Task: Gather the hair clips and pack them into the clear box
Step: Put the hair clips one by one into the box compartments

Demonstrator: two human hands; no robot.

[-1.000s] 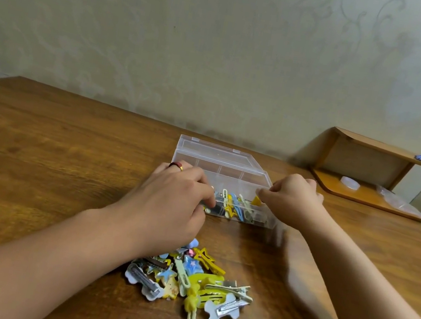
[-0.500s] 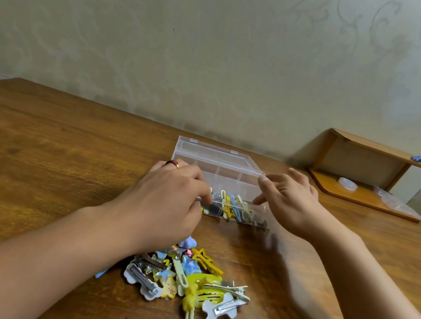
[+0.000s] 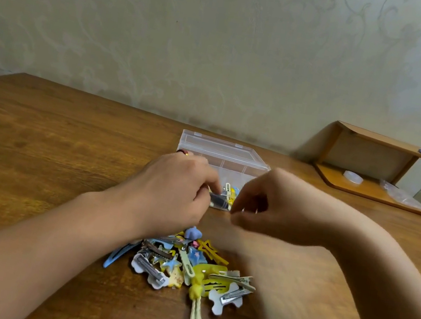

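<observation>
Many loose hair clips (image 3: 185, 264) are lying heaped on the table (image 3: 35, 156) nearest me, below both wrists. Beyond them, I am seeing my left hand (image 3: 173, 189) reaching its curled fingers into the clear box (image 3: 222, 151), touching packed clips (image 3: 226, 196); whether it pinches one I cannot tell. My right hand (image 3: 271, 204) is hovering just beside, fingers loosely curled, holding nothing visible.
</observation>
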